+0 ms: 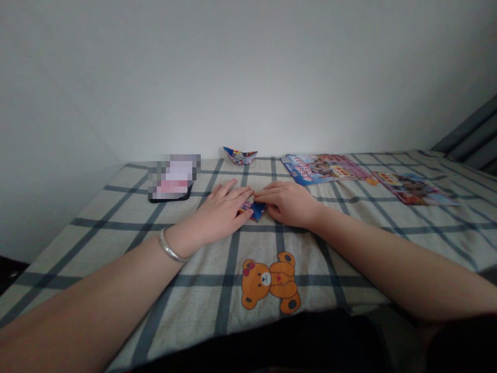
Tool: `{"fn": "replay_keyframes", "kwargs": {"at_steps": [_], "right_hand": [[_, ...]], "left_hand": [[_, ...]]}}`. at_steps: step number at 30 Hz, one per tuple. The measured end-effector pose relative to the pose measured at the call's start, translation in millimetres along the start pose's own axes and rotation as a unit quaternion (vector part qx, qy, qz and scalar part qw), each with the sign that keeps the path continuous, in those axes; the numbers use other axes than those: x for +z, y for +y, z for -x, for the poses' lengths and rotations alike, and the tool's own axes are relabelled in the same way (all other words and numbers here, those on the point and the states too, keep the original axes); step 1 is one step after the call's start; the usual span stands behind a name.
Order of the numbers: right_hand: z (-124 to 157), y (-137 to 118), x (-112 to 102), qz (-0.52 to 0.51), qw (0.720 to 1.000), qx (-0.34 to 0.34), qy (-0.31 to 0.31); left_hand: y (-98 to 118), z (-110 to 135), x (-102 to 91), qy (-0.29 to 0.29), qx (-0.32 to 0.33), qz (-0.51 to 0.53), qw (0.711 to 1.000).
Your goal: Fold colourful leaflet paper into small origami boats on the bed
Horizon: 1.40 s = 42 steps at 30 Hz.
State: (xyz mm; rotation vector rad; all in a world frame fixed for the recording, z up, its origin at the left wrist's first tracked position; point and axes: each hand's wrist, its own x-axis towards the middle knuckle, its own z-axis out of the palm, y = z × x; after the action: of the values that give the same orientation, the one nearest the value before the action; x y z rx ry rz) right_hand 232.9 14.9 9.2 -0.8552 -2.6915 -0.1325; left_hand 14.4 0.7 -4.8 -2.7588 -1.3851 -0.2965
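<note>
A small piece of folded printed paper [258,211], blue with coloured print, lies flat on the checked cloth between my hands. My left hand [221,210] comes in from the left, its thumb and index finger on the paper and its other fingers somewhat spread. My right hand [289,203] holds the paper's right side, fingers together over the top edge and thumb bent at the side. Both sets of fingertips nearly meet above the paper and cover much of it. Beyond them, by the wall, stands a folded paper boat [240,156] in similar print.
A phone [174,178] with a blurred screen lies at left. Printed leaflets [310,168] lie at back right, with another leaflet [415,189] beside them and a small orange item [371,181] between. The checked cloth [194,305] bears a printed bear. A white wall [248,72] rises behind.
</note>
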Motion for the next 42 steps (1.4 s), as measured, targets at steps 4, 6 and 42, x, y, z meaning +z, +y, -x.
{"fn": "replay_keyframes", "kwargs": {"at_steps": [4,6,42], "right_hand": [[-1,-3,-2,0.009,1.000,0.026,-0.001],[-2,-5,-3,0.018,0.999,0.035,-0.002],[4,-3,-8,0.046,0.997,0.051,-0.039]], "left_hand": [[0,0,-0.5,0.005,-0.001,-0.003,1.000],[0,0,-0.6,0.006,-0.001,-0.005,1.000],[31,28,-30.5,-0.072,-0.005,-0.203,0.977]]}}
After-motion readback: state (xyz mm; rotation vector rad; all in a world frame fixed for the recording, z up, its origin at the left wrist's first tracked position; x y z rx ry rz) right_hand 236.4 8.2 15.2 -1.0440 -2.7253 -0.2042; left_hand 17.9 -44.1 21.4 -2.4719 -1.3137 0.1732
